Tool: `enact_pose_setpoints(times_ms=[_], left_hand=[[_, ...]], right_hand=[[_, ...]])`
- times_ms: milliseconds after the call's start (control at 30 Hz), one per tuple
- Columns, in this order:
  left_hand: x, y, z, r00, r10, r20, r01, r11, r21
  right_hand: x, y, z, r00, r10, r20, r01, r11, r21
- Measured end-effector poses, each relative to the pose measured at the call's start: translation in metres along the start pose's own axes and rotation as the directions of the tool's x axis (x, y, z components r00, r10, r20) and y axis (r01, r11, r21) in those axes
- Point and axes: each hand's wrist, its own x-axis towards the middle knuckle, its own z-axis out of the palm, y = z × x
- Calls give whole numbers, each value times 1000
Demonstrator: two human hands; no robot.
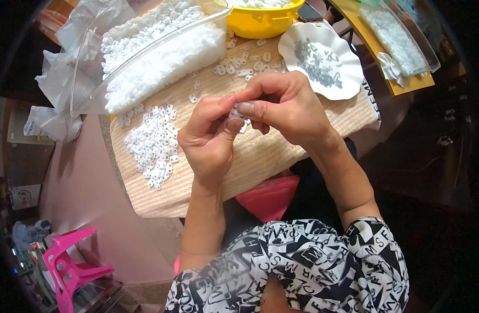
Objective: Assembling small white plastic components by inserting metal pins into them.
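Over the middle of the table, my left hand (211, 130) and my right hand (284, 107) meet with fingertips pinched together. Between them is a small white plastic piece (238, 113), mostly hidden by the thumbs and fingers. To the left of my left hand lies a heap of small white two-holed plastic pieces (153, 143). Beyond my hands, more loose white pieces (244, 65) are scattered on the striped cloth (271, 148). A white wavy-rimmed plate (349, 86) holding small dark grey parts (317, 62) sits just past my right hand.
A large clear bin (166, 31) full of white pieces stands at the far left, with crumpled plastic bags (62, 73) beside it. A yellow basin (263, 21) is at the back. Another clear tub (396, 41) stands far right. A pink stool (67, 266) is on the floor, lower left.
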Motion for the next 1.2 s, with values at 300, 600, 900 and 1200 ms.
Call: enact_pose_setpoints(times_ms=[300,600,900,1200], left_hand=[[-2,0,5,993,111,-38,-108,990,88],[-3,-7,5,984,146,-107,-129,981,146],[4,0,6,997,-54,-61,50,996,-71],[6,5,12,980,-162,-113,155,985,-69]], right_hand=[[0,3,4,997,-72,-3,72,997,-25],[0,8,4,996,-92,5,92,994,-61],[5,3,-1,1000,-17,-25,20,993,112],[7,3,-5,998,-29,-63,28,1000,-8]])
